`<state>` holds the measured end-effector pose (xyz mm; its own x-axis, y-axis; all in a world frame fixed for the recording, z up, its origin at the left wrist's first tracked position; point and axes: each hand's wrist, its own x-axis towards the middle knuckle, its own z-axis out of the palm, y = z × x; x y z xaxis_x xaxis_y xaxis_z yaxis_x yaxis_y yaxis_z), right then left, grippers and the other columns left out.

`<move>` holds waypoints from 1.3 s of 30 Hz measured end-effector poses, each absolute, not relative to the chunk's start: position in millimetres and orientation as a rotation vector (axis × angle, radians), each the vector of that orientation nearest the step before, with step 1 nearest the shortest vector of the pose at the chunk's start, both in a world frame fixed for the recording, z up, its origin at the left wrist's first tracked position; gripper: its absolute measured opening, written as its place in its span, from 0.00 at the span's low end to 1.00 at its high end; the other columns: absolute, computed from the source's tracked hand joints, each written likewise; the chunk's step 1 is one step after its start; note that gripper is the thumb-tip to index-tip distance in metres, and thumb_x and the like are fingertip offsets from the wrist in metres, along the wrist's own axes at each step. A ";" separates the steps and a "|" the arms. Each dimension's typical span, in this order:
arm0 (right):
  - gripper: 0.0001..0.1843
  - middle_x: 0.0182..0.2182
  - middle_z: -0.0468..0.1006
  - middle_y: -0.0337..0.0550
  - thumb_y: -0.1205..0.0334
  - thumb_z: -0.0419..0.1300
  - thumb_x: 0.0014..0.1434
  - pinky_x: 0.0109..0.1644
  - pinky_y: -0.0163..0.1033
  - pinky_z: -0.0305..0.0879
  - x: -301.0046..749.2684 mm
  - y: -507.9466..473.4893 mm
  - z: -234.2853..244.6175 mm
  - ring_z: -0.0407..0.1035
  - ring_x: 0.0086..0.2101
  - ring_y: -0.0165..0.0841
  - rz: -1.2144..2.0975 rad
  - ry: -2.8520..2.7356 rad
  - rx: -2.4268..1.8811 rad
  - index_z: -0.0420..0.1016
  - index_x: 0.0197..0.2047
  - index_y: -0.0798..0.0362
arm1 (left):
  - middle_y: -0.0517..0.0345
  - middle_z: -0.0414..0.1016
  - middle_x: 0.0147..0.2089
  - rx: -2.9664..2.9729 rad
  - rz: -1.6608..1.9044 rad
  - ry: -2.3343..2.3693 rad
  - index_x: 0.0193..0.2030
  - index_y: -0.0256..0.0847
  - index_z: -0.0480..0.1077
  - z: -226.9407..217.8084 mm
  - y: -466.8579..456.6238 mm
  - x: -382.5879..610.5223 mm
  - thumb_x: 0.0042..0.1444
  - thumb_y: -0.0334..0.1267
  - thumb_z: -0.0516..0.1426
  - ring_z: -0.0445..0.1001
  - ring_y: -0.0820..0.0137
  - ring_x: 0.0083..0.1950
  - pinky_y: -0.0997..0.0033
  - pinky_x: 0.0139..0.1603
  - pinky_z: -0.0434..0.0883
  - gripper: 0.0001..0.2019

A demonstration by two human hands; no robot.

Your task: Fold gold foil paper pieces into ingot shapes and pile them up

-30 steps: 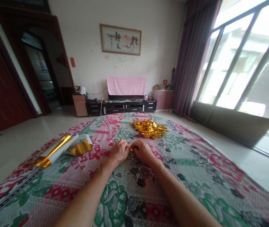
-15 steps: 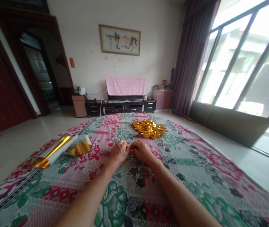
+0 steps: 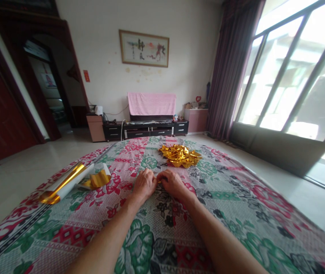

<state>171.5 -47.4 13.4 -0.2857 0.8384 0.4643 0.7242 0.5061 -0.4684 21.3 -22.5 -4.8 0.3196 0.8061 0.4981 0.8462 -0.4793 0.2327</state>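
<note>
My left hand (image 3: 145, 184) and my right hand (image 3: 171, 183) meet over the middle of the flowered cloth, fingers pinched together. Between them a sliver of gold foil paper (image 3: 159, 182) shows; the rest of it is hidden by the fingers. Just beyond my right hand lies a pile of folded gold foil pieces (image 3: 180, 155). Off to the left are a roll of gold foil paper with a white back (image 3: 65, 183) and a loose curled gold foil sheet (image 3: 99, 179).
The patterned cloth (image 3: 94, 232) covers the broad surface under my arms. Past its far edge stand a low black cabinet (image 3: 142, 133) and a screen draped with a pink cloth (image 3: 152, 104). A window (image 3: 288, 76) is on the right, a doorway (image 3: 46, 83) on the left.
</note>
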 end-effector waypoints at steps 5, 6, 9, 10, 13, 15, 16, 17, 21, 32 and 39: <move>0.12 0.32 0.76 0.42 0.73 0.51 0.51 0.41 0.31 0.59 170.5 -49.3 14.1 0.68 0.35 0.30 0.197 -2.066 -1.290 0.75 0.32 0.53 | 0.53 0.68 0.33 -2.508 -0.880 -1.564 0.26 0.39 0.65 -4.0 -22.5 20.8 0.54 0.33 0.49 0.66 0.67 0.38 0.66 0.42 0.63 0.08; 0.11 0.32 0.76 0.42 0.72 0.52 0.51 0.41 0.31 0.59 170.1 -49.6 14.1 0.68 0.35 0.30 0.193 -2.062 -1.291 0.75 0.32 0.53 | 0.53 0.68 0.33 -2.513 -0.880 -1.561 0.26 0.39 0.65 -4.0 -22.4 20.7 0.54 0.33 0.49 0.66 0.67 0.38 0.66 0.42 0.63 0.08; 0.10 0.31 0.75 0.42 0.71 0.54 0.51 0.40 0.32 0.59 169.0 -49.9 13.7 0.68 0.34 0.30 0.191 -2.052 -1.301 0.75 0.32 0.53 | 0.53 0.68 0.33 -2.520 -0.903 -1.560 0.25 0.39 0.65 -4.4 -21.4 20.2 0.53 0.33 0.50 0.67 0.68 0.37 0.66 0.42 0.63 0.08; 0.09 0.31 0.75 0.42 0.71 0.54 0.50 0.40 0.32 0.59 168.6 -49.9 13.6 0.68 0.34 0.30 0.193 -2.049 -1.308 0.75 0.32 0.53 | 0.53 0.68 0.32 -2.528 -0.917 -1.557 0.25 0.39 0.66 -4.4 -20.7 19.7 0.53 0.33 0.50 0.67 0.68 0.37 0.66 0.42 0.64 0.08; 0.10 0.31 0.75 0.42 0.71 0.54 0.50 0.40 0.32 0.59 167.7 -49.6 14.1 0.67 0.34 0.31 0.200 -2.048 -1.325 0.75 0.32 0.53 | 0.54 0.69 0.32 -2.595 -0.974 -1.534 0.24 0.39 0.67 -4.1 -17.3 16.9 0.52 0.32 0.51 0.68 0.69 0.38 0.68 0.43 0.65 0.09; 0.10 0.31 0.75 0.41 0.72 0.54 0.50 0.40 0.32 0.59 167.4 -49.1 14.4 0.67 0.34 0.30 0.204 -2.051 -1.329 0.75 0.32 0.52 | 0.54 0.71 0.33 -2.668 -1.022 -1.521 0.22 0.38 0.68 -3.8 -14.3 14.1 0.52 0.31 0.51 0.69 0.70 0.37 0.70 0.41 0.66 0.10; 0.10 0.31 0.75 0.41 0.72 0.54 0.49 0.39 0.32 0.59 167.4 -48.8 14.3 0.67 0.34 0.30 0.206 -2.049 -1.333 0.75 0.32 0.52 | 0.54 0.71 0.33 -2.698 -1.046 -1.521 0.22 0.39 0.69 -3.7 -12.9 12.6 0.52 0.31 0.51 0.70 0.71 0.36 0.71 0.41 0.66 0.11; 0.10 0.31 0.75 0.41 0.72 0.54 0.49 0.39 0.32 0.59 167.4 -48.4 14.2 0.67 0.34 0.30 0.208 -2.047 -1.335 0.75 0.32 0.52 | 0.54 0.72 0.34 -2.723 -1.065 -1.519 0.21 0.39 0.69 -3.7 -11.6 11.2 0.52 0.31 0.51 0.70 0.72 0.36 0.72 0.40 0.67 0.11; 0.11 0.31 0.75 0.41 0.72 0.55 0.48 0.39 0.32 0.59 167.4 -47.9 13.8 0.67 0.34 0.30 0.207 -2.029 -1.336 0.74 0.34 0.53 | 0.55 0.73 0.33 -2.753 -1.098 -1.465 0.23 0.39 0.71 -5.2 -8.2 7.5 0.51 0.30 0.53 0.70 0.71 0.37 0.72 0.41 0.67 0.09; 0.11 0.34 0.75 0.43 0.67 0.52 0.55 0.42 0.32 0.59 166.4 -46.7 11.6 0.67 0.37 0.31 0.169 -2.069 -1.333 0.75 0.38 0.52 | 0.53 0.71 0.36 -2.726 -1.043 -1.449 0.28 0.39 0.70 -9.9 -7.2 7.3 0.53 0.32 0.51 0.69 0.68 0.42 0.67 0.46 0.66 0.07; 0.10 0.29 0.73 0.42 0.63 0.51 0.57 0.37 0.30 0.56 162.1 -48.8 11.0 0.66 0.32 0.29 0.093 -2.038 -1.429 0.74 0.31 0.52 | 0.54 0.73 0.37 -2.802 -1.045 -1.477 0.26 0.39 0.71 -2.0 -10.1 4.0 0.53 0.32 0.50 0.70 0.71 0.40 0.72 0.44 0.67 0.10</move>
<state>162.1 -48.8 11.0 -0.2048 0.8654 0.4573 0.8203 0.4067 -0.4021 4.0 -10.1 -2.0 0.4172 0.7972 0.4363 0.6769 -0.5929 0.4362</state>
